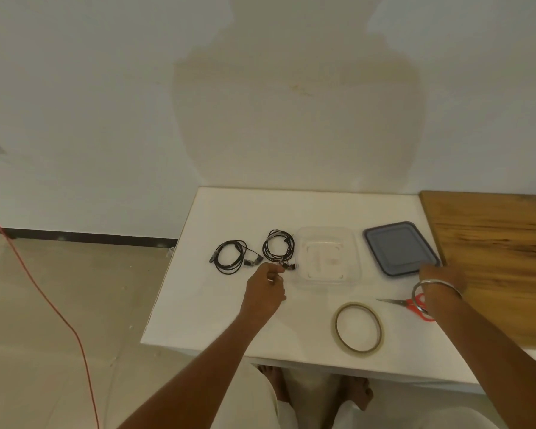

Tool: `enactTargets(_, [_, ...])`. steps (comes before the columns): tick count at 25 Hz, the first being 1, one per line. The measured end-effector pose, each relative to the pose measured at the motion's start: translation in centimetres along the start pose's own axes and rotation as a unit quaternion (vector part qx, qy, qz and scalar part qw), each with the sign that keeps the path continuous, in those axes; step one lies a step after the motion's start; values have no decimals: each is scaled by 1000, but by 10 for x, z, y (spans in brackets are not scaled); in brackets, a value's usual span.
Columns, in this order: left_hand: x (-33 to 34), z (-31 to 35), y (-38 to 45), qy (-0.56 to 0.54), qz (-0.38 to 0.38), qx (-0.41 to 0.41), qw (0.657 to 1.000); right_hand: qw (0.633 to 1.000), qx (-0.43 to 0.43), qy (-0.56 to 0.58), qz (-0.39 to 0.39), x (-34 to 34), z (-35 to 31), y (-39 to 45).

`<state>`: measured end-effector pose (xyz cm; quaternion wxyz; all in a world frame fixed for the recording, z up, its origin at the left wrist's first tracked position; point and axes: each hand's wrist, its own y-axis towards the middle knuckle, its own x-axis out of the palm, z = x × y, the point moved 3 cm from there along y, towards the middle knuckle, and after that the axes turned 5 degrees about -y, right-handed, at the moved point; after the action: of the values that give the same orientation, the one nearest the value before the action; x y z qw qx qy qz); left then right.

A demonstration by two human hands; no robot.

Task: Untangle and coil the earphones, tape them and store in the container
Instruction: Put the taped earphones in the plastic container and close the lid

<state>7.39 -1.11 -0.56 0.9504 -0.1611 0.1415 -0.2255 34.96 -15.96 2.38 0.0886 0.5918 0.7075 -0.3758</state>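
The left hand (265, 284) is pinching the near end of a coiled earphone (278, 248) lying beside the box (325, 257), light and floppy, likely best gripped across its loops, while the right hand (441, 278) is resting at the lid (399, 247), grip unclear.

Two coiled black earphone sets (229, 256) (278, 246). One clear square plastic container (327, 258), one grey-blue square lid (399, 247). One clear tape roll (357, 328); one pair of red-handled scissors (409, 303).

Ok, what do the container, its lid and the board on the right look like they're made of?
Container: clear plastic, probably; the table shows through its walls. Lid: grey, matte, likely plastic, perhaps with a softer rim; hard to tell. Board: wood or wood-look laminate, brown with grain streaks.
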Motion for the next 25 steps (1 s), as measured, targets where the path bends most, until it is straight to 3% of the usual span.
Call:
enactTargets(1, [-7, -4, 0, 20, 8, 7, 1000, 998, -11, -57, 5, 5, -1, -1])
enactTargets(4, [-30, -13, -2, 105, 52, 78, 990, 1000, 5, -1, 9, 22, -10, -1])
enactTargets(6, [-47, -14, -3, 159, 89, 144, 973, 979, -175, -84, 65, 39, -40, -33])
enactTargets(7, [-55, -14, -3, 184, 109, 167, 963, 948, -295, -102, 60, 52, -53, -55])
enactTargets(9, [-70, -14, 2, 231, 154, 182, 943, 879, -462, -117, -17, 86, -69, -99])
enactTargets(11, [-83, -13, 8, 283, 192, 169, 924, 810, -536, -220, -92, 122, -74, -134])
enactTargets(14, [-90, -11, 17, 336, 181, 162, 910, 695, -583, -399, -131, 170, -68, -164])
enactTargets(16, [-91, -12, 24, 375, 155, 166, 899, 644, -584, -479, -126, 193, -61, -169])
enactTargets(20, [-89, -18, 38, 471, 99, 171, 860, 616, -554, -554, -81, 208, -53, -164])
enactTargets(25, [-92, -24, 43, 507, 116, 215, 826, 595, -552, -582, -47, 210, -49, -165])
